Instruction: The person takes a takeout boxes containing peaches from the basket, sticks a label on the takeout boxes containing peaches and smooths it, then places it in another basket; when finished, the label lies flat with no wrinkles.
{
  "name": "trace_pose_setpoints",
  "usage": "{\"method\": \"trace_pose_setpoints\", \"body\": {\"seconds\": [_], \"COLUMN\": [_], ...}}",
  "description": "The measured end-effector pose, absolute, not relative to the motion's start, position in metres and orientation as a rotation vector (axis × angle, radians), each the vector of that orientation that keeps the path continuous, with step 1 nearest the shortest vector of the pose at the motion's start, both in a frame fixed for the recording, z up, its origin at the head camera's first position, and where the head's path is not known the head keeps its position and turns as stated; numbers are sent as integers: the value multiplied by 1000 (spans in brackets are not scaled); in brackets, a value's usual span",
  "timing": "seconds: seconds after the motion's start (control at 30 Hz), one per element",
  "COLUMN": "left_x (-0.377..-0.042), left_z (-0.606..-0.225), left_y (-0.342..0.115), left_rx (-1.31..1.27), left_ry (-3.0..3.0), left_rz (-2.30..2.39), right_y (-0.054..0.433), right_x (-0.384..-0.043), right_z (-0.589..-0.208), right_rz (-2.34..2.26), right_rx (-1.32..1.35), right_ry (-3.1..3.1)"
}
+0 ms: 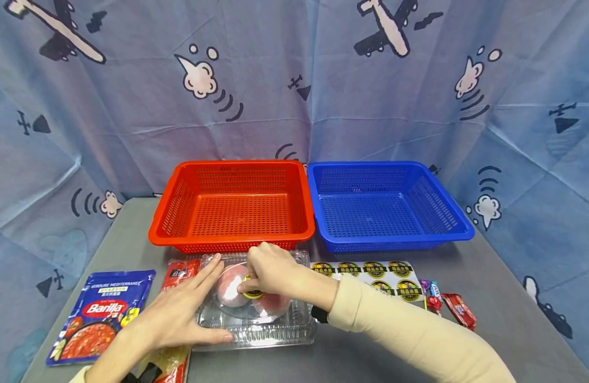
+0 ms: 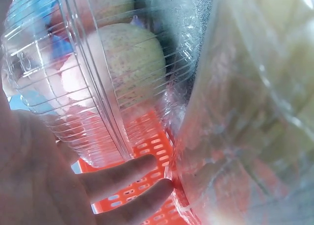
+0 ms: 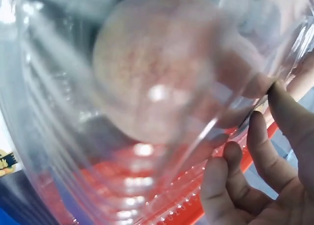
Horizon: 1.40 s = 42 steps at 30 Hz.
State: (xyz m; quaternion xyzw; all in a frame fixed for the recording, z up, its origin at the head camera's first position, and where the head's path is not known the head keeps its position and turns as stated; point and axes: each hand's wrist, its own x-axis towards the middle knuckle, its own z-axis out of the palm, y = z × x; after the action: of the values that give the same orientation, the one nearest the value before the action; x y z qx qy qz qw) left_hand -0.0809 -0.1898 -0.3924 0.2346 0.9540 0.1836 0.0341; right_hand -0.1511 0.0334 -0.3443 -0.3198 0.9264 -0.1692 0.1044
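A clear plastic clamshell box (image 1: 256, 336) lies in front of me with pinkish round fruits (image 1: 233, 287) inside, looking like peaches. My left hand (image 1: 181, 303), fingers straight, rests along the box's left side; the left wrist view shows the ribbed box wall beside those fingers (image 2: 128, 173). Over the lid, my right hand (image 1: 277, 271) pinches a round black-and-yellow sticker (image 1: 253, 293) between thumb and curled forefinger. From the right wrist, its fingertips (image 3: 257, 126) are seen right at the lid, beside a blurred fruit (image 3: 152, 63).
Behind the box stand a red basket (image 1: 241, 239) and a blue basket (image 1: 395, 242). To the right lie a sheet of round stickers (image 1: 375, 270), small candies (image 1: 434, 298) and a red packet (image 1: 459, 310). A blue Barilla pouch (image 1: 102, 314) and a red-and-clear packet (image 1: 176, 274) lie left.
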Motion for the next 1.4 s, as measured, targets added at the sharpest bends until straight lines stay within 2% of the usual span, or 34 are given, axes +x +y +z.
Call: {"method": "trace_pose_setpoints", "body": {"seconds": [0.5,0.87,1.4], "left_x": [-80,-79,-78], "left_z": [-392,-393,-397], "left_y": [-189,-188,-189], "left_rx": [715,694,713], "left_ry": [2939,2917,2887], "left_rz": [556,581,757], "right_y": [55,63,93], "right_x": [-167,-166,-164], "right_z": [-329,-324,-325], "right_rz": [-536,-527,-498], "right_rx": [-939,-928,-1071], "right_ry": [2473,2440,2535]}}
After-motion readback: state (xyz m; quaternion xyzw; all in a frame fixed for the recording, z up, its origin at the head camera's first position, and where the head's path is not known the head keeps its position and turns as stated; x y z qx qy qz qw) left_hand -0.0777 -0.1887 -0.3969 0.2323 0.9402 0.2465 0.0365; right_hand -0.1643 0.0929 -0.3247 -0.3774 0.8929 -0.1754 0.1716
